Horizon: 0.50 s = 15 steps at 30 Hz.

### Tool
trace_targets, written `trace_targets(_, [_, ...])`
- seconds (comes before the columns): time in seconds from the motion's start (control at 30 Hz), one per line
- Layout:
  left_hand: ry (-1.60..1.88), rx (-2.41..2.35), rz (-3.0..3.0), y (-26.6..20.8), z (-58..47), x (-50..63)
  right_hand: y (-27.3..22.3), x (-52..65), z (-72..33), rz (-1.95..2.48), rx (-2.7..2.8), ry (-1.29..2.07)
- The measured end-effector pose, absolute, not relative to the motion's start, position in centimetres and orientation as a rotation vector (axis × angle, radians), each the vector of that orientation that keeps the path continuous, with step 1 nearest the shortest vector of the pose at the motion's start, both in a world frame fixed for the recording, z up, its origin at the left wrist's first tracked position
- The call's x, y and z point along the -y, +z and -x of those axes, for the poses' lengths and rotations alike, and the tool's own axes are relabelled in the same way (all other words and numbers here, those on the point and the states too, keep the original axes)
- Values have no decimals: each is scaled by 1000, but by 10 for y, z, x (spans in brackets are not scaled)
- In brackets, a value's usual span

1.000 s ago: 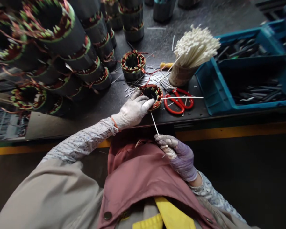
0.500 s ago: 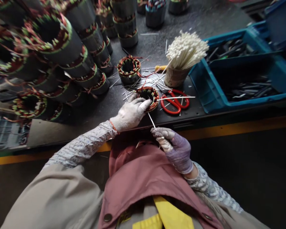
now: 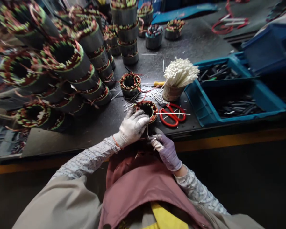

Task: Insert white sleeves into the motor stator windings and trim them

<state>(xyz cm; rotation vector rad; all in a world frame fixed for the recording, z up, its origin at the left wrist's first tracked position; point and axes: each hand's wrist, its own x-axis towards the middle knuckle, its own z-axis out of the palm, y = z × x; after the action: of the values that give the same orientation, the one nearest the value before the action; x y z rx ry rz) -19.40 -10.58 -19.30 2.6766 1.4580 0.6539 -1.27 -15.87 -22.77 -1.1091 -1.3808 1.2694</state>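
A motor stator point(image 3: 153, 110) with copper windings stands at the front of the bench. My left hand point(image 3: 134, 124), in a whitish glove, grips its near left rim, the fingers reaching over the opening. Between the finger and thumb of my right hand point(image 3: 166, 149), in a purple glove with wrapped fingertips, is a thin white strip point(image 3: 147, 131). This strip runs up to the stator's near side and curves slightly; its upper end is hidden. Another white strip sticks out from the stator's right side, above red-handled scissors point(image 3: 169, 121).
Stacked stators point(image 3: 68, 73) crowd the left. A second stator point(image 3: 130, 85) stands behind mine among scattered white strips. A cup point(image 3: 171, 93) of white strips, a yellow handle point(image 3: 159, 84) and blue bins point(image 3: 200, 109) of dark pieces are to the right. Someone's arm shows at far right.
My right hand has moved up closer to the stator, and the strip in it, straight before, now bends. My left hand keeps its hold. The camera view has tilted upward.
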Motion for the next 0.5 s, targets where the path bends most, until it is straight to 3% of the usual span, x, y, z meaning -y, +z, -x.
trace_targets(0.1, [665, -1424, -2663, -190, 195, 106, -222, 148, 19, 1149, 1329, 1546])
trace_targets(0.27, [839, -1404, -2548, -190, 194, 104, -227, 123, 33, 1181, 1474, 1103])
trace_targets(0.5, [1203, -1475, -2123, -206, 192, 107, -214, 124, 17, 1076, 1747, 741])
